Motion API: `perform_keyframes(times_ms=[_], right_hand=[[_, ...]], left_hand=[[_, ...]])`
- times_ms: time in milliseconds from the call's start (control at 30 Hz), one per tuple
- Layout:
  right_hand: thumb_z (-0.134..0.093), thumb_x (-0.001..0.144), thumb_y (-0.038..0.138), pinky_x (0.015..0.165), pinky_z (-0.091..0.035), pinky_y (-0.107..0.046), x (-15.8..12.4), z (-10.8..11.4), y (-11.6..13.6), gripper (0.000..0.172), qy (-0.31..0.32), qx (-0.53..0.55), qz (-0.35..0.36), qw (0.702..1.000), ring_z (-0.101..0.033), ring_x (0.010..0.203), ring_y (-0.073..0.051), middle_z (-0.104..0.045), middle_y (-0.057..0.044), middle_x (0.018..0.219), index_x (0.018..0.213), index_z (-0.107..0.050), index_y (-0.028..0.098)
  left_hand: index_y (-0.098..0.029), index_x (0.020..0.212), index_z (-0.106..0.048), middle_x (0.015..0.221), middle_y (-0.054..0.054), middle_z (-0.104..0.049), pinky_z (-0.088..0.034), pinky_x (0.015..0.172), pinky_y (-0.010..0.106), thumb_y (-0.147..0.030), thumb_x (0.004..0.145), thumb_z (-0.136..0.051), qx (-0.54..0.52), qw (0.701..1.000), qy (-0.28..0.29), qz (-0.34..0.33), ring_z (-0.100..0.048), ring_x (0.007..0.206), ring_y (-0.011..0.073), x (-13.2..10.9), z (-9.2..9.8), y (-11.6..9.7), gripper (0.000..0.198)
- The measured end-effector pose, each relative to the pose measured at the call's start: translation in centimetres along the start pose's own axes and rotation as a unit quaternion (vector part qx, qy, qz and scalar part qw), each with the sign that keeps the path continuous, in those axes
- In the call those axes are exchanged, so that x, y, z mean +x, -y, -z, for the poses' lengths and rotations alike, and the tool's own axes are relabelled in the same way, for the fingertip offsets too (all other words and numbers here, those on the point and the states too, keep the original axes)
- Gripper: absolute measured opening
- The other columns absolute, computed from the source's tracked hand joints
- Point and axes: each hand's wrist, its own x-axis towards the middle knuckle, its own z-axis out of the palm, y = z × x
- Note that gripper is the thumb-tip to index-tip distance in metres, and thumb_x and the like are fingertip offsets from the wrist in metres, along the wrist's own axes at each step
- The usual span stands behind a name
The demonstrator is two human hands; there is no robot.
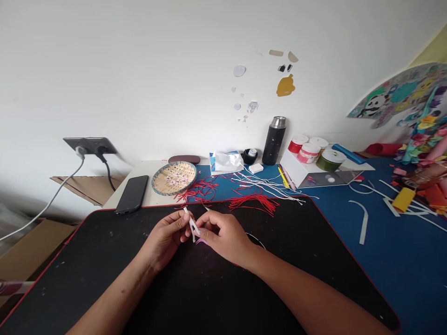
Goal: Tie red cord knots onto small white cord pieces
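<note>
Above the black mat (195, 288), my left hand (170, 235) pinches a narrow white strip (191, 224) between thumb and fingertips. My right hand (223, 235) is closed, its thumb and fingers at the lower part of the same strip, which looks folded or crossed there. Whether it is paper or cord is too small to tell. A bit of something thin and purple (201, 241) shows just under the right fingertips. A thin pale tip sticks up beside the right index finger. A white cord (256, 240) curves out from behind the right wrist.
Behind the hands lie red cords (253, 203), white cords (268, 185) and a woven basket (157, 187) holding small bits. A phone (132, 194) rests at left. Farther back stand a tissue box (213, 170), a black flask (274, 144) and several paint jars (331, 159) on a white box.
</note>
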Motion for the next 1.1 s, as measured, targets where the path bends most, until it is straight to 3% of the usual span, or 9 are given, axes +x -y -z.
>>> perform_keyframes(times_ms=[200,433,633,767,1100], right_hand=[[-0.071,0.093,0.025,0.061,-0.041,-0.022,0.15,0.13,-0.18,0.013,-0.033,-0.025,0.036,0.998,-0.051,0.057,-0.010,-0.059,0.006,0.066,0.106,-0.073,0.022],[-0.070,0.094,0.025,0.060,-0.040,-0.022,-0.01,0.04,-0.24,0.009,-0.022,-0.026,0.050,0.998,-0.050,0.056,-0.009,-0.059,0.006,0.065,0.102,-0.074,0.022],[-0.069,0.096,0.032,0.059,-0.040,-0.024,0.08,0.21,-0.10,0.013,-0.011,-0.029,0.035,0.999,-0.053,0.057,-0.011,-0.065,0.004,0.067,0.101,-0.076,0.022],[-0.066,0.098,0.033,0.066,-0.044,-0.024,0.15,0.31,-0.04,0.015,-0.012,-0.002,0.028,1.000,-0.062,0.069,-0.013,-0.074,0.000,0.083,0.096,-0.075,0.021],[-0.068,0.096,0.036,0.060,-0.043,-0.023,0.48,0.30,-0.49,0.018,-0.012,0.074,-0.027,0.997,-0.058,0.064,-0.012,-0.068,0.001,0.078,0.090,-0.071,0.019]], left_hand=[[-0.011,0.075,-0.077,0.060,-0.001,-0.063,-0.040,0.044,0.015,-0.035,0.062,-0.100,0.004,1.000,0.011,0.010,-0.051,0.050,0.0072,-0.07,0.00,0.09,0.036],[-0.012,0.076,-0.077,0.063,0.000,-0.064,-0.040,0.046,0.016,-0.036,0.064,-0.099,0.012,0.999,0.024,0.018,-0.052,0.052,0.0077,-0.05,0.15,0.26,0.034],[-0.012,0.076,-0.077,0.061,0.000,-0.063,-0.040,0.046,0.016,-0.036,0.065,-0.099,0.020,0.999,0.029,0.018,-0.051,0.052,0.0075,-0.08,0.22,0.34,0.034],[-0.012,0.073,-0.076,0.059,0.001,-0.063,-0.040,0.046,0.016,-0.038,0.065,-0.098,0.040,0.998,0.039,0.027,-0.050,0.051,0.0078,-0.29,0.08,0.40,0.035],[-0.015,0.075,-0.076,0.061,0.000,-0.065,-0.040,0.047,0.017,-0.038,0.065,-0.099,0.038,0.999,0.036,0.015,-0.053,0.052,0.0085,-0.40,-0.15,0.54,0.034]])
